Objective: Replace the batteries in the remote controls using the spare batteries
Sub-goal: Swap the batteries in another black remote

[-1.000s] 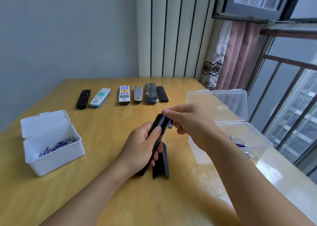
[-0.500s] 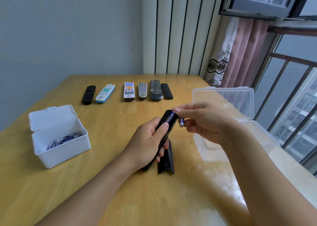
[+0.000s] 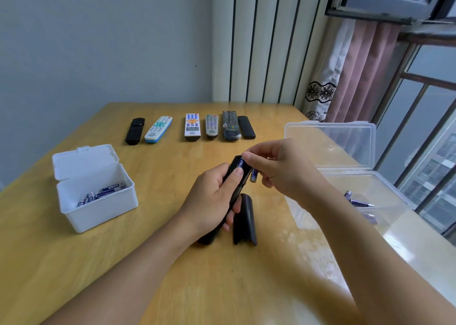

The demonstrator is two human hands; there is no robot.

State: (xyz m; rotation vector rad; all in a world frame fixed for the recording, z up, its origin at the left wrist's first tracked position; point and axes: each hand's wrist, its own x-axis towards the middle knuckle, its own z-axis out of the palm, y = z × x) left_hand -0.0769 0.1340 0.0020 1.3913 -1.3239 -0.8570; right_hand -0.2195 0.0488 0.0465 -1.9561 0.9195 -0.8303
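Since half a second ago, right hand (image 3: pixel 278 169) fingertip has gone onto the battery (image 3: pixel 240 163) seated in the black remote (image 3: pixel 234 176), another battery (image 3: pixel 254 176) held under its curled fingers. Left hand (image 3: pixel 212 201) grips the remote above the desk (image 3: pixel 172 263); lifting one end first should free it cleanly.

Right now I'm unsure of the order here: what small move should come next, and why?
Probably lift the second battery out of the black remote: the right hand already holds one battery, and its fingertip sits on the one in the open compartment.

Bright daylight from window (image 3: pixel 419 132) at right; glare on table (image 3: pixel 320 250); wide-angle edge distortion; slightly soft.
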